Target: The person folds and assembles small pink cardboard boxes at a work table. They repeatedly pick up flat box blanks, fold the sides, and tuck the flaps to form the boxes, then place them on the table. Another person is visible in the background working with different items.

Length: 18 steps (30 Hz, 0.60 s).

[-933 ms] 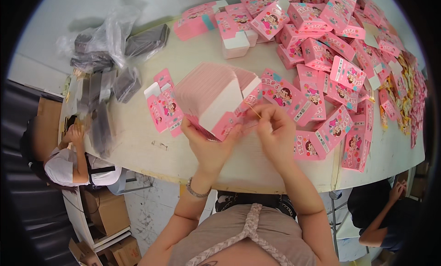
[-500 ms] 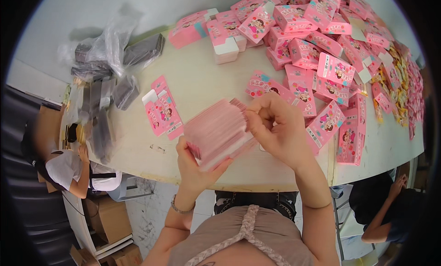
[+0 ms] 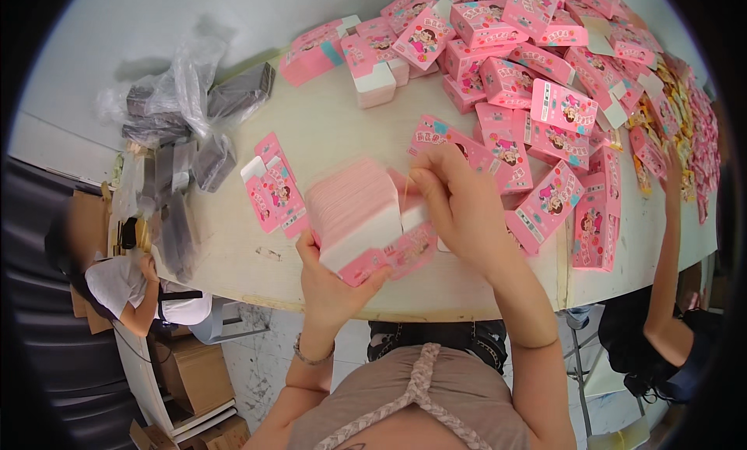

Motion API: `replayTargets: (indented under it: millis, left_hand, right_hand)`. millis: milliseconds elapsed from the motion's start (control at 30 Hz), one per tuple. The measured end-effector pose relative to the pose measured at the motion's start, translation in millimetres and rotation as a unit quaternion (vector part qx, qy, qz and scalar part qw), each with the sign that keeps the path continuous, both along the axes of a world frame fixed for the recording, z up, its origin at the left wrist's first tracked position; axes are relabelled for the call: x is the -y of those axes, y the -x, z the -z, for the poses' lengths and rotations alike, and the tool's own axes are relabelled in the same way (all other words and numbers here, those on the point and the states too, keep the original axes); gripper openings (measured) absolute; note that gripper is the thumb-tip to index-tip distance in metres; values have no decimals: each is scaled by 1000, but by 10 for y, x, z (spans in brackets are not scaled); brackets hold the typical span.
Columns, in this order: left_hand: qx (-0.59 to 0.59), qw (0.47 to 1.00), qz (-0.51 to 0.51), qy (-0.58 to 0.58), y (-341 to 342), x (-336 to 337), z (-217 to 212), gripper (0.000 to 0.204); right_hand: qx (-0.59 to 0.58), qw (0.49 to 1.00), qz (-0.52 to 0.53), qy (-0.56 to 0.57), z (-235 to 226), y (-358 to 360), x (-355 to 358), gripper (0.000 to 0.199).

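Note:
My left hand is wrapped round the lower left of a thick stack of flat, folded pink cartons, held up over the table's near edge. White flaps and printed pink faces show along the stack's near side. At the stack's right end, my right hand is closed in a pinch on a thin yellowish band, which looks like a rubber band and runs down against the cartons. How far the band goes round the stack is hidden. Just left of the stack, flat pink cartons lie on the table.
Made-up pink boxes are heaped at the back right, beside yellow and pink small packets. Dark bundles in clear plastic lie at the left. One person sits left; another person's arm reaches over the table's right end.
The stack has tilted, so its white flaps and printed near side now show. My right hand has moved slightly up and left. The person at right has stretched an arm toward the packets.

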<state>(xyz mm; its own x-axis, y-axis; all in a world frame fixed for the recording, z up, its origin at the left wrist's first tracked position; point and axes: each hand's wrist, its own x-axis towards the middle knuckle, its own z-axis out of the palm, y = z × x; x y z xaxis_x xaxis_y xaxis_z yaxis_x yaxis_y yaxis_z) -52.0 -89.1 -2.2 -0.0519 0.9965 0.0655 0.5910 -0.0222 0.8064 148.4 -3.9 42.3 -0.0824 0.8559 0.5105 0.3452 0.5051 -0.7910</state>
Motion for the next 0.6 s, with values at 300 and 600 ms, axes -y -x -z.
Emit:
replayTargets:
  millis: [300,600]
  left_hand:
    - [130,988,17,81,-165,-16,-10,95]
    - [42,995,68,-54,-93,93,221,83]
  right_hand:
    - [88,958,99,-255,24,-55,207,20]
    - [-327,936,-2,132,-84,-189,124,8]
